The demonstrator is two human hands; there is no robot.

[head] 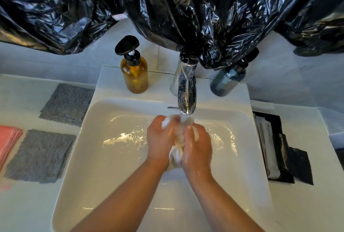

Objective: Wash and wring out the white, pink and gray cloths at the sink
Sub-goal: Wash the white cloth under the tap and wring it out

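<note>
**White cloth wadded in both hands under the tap**

Head view: your left hand [161, 138] and right hand [198, 148] are over the middle of the sink [78, 138]. The fingers of both are curled round the white cloth [176, 154], which is bunched into a wad between your palms. Your hands hide most of it, and its top end pokes out right under the tap [187, 90] spout. Both hands are wet.

Left counter: far gray cloth [68, 104] and near gray cloth [40, 156] lie flat, apart. The pink cloth [8, 142] is just beside the near one, cut off by the frame edge.

Back ledge: amber bottle [135, 75] left of the tap, blue bottle [227, 80] right of it. Black plastic [167, 8] hangs over the tap's top and covers part of the blue bottle.

Right counter: black tray [273, 148] with packets.
</note>
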